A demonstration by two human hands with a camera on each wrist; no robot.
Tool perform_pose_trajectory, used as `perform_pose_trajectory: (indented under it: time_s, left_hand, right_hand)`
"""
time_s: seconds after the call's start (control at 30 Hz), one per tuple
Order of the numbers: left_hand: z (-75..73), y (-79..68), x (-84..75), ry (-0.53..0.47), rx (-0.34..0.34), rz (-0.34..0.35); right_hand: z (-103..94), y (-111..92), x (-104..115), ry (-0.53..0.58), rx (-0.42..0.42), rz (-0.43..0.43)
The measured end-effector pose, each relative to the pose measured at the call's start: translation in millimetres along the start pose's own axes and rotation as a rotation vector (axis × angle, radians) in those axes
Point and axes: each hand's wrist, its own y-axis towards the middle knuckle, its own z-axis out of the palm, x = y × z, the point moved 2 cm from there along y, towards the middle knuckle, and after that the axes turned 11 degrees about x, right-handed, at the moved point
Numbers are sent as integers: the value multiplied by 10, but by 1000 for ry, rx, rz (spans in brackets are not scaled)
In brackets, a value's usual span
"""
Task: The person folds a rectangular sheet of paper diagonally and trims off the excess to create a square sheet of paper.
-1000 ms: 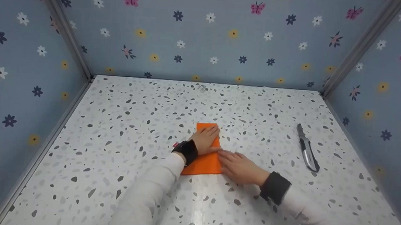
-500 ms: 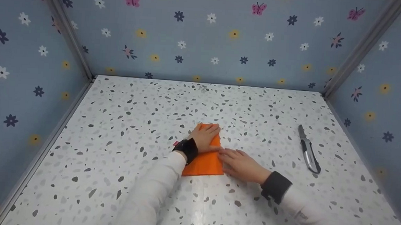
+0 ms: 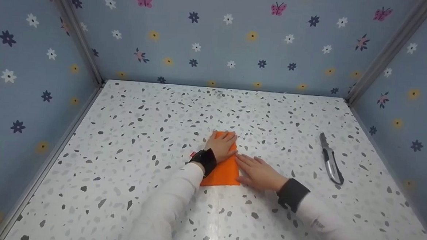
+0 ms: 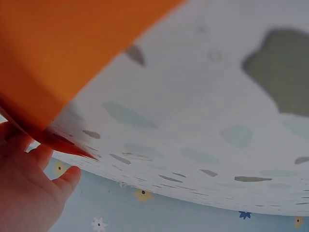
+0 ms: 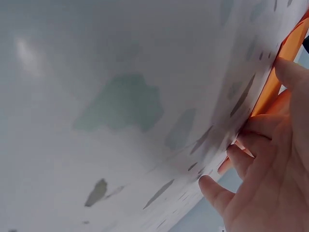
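Head view | orange sheet (image 3: 227, 173) is lying on the speckled bench (image 3: 132, 130) | left hand (image 3: 221, 146) is resting across the sheet, fingers spread | right hand (image 3: 261, 174) is touching the sheet's right edge, fingers extended | knife (image 3: 332, 162) (grey and black) is lying well to the sheet's right

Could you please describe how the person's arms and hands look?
The person wears long white sleeves. The left wristband is black with a small red tag; the right wristband is dark grey. The right sleeve bears a small, unreadable grey marking. The left hand and right hand are bare.
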Motion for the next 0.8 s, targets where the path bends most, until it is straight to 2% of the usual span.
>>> perform_pose_trajectory:
  time_s: [0.1, 0.27, 0.53, 0.8]
  left_hand:
    - [-47, 23, -37, 35, 8, -19]
    - [-102, 23, -71, 56, -11, -39]
    - [-28, 17, -28, 12, 16, 1]
    - [37, 5, 19, -1, 3, 29]
  right_hand:
    - [-24, 22, -20, 2, 13, 26]
    - [-49, 75, -64, -2, 10, 18]
    - [-130, 191, -117, -24, -32, 1]
    - [-217, 310, -143, -72, -16, 34]
